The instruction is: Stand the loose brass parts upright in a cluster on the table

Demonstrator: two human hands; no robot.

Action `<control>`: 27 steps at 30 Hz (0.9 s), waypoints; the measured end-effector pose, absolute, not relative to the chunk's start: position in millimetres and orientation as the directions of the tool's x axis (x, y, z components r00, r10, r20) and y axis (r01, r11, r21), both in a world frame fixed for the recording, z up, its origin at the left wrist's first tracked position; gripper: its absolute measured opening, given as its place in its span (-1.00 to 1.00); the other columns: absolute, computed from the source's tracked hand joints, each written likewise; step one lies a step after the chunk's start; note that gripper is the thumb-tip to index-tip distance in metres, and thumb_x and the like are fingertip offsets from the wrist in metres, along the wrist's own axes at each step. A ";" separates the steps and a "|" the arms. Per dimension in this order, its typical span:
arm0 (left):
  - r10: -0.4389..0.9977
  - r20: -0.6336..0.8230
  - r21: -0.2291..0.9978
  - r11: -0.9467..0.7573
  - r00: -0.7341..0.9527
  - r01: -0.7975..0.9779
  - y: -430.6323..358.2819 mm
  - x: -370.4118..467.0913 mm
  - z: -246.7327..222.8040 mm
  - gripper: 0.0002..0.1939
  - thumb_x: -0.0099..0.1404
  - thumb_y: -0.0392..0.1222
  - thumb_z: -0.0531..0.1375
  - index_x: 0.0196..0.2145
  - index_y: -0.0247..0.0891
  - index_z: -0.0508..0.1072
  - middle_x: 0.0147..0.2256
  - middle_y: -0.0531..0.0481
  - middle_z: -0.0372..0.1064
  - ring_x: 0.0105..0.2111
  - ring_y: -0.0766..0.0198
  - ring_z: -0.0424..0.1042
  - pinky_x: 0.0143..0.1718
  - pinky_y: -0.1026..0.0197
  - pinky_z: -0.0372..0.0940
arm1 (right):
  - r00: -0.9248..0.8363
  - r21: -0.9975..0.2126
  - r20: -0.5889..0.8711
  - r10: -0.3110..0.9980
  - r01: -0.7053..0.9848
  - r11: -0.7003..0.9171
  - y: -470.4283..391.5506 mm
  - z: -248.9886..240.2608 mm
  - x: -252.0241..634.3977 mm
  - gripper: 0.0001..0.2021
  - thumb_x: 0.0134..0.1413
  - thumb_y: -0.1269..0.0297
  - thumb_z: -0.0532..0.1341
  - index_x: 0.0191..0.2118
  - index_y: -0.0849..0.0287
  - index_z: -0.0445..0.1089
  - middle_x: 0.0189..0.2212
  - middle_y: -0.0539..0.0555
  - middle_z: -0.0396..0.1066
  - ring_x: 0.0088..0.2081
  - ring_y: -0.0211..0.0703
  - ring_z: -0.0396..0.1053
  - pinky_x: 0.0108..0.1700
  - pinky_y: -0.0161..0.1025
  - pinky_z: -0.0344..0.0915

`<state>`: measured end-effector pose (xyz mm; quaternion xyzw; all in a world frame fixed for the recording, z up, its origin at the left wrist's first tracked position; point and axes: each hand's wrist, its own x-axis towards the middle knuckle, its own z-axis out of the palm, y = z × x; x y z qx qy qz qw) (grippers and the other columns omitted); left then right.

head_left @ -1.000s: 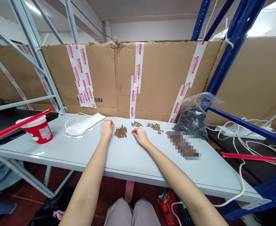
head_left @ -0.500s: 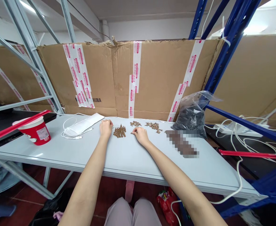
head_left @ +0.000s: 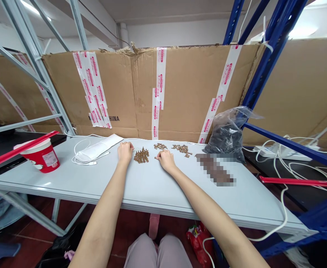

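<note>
A tight cluster of small brass-coloured screws stands on the white table, many of them with their points up. Just left of it rests my left hand, its fingers curled together; whatever they may hold is hidden. To the right of the cluster, my right hand is low over the tabletop with thumb and finger pinched. A tiny brass-coloured screw shows at those fingertips. Behind my right hand lies a loose heap of brass pieces, and a wider scattered heap spreads to its right.
A red paper cup stands at the left, near a white power strip with its cable. At the right are a clear bag of dark items and a blurred brown patch. A cardboard wall closes off the back.
Both hands stay in almost the same place. The view shifts very slightly; the screws and heaps look unchanged.
</note>
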<state>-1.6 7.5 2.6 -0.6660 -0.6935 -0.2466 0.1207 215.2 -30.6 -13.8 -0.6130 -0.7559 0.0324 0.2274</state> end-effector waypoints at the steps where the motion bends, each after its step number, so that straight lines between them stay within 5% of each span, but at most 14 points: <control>1: 0.867 0.492 0.179 -0.008 -0.082 0.984 7.2 -1.4 2.9 -0.90 0.17 -0.25 0.10 -0.41 -0.22 0.43 -0.29 -0.06 0.38 -0.18 0.13 0.27 -0.23 0.19 0.18 | -0.155 -0.312 0.315 0.936 0.915 0.256 -31.0 -14.2 214.6 -0.87 0.10 0.34 0.10 -0.35 0.18 0.40 -0.22 0.14 0.37 -0.10 -0.07 0.21 -0.18 -0.19 0.06; 15: 0.889 0.450 0.177 0.003 -0.084 0.984 8.1 -0.7 2.9 -0.88 0.17 -0.24 0.09 -0.40 -0.21 0.43 -0.28 -0.07 0.38 -0.17 0.14 0.27 -0.22 0.18 0.18 | -0.224 -0.413 0.478 0.849 0.796 0.443 -27.1 -10.3 215.2 -0.90 0.02 0.44 0.15 -0.39 0.19 0.42 -0.39 0.08 0.46 -0.27 -0.19 0.31 -0.19 -0.30 0.11; 27: 0.894 0.440 0.187 -0.002 -0.082 0.982 9.6 -0.9 2.2 -0.88 0.18 -0.23 0.09 -0.40 -0.21 0.43 -0.28 -0.08 0.38 -0.15 0.13 0.27 -0.20 0.17 0.18 | -0.319 -0.316 0.490 0.811 0.803 0.506 -33.5 -2.4 204.4 -0.88 0.06 0.39 0.13 -0.35 0.13 0.42 -0.30 0.03 0.44 -0.16 -0.18 0.25 -0.11 -0.24 -0.02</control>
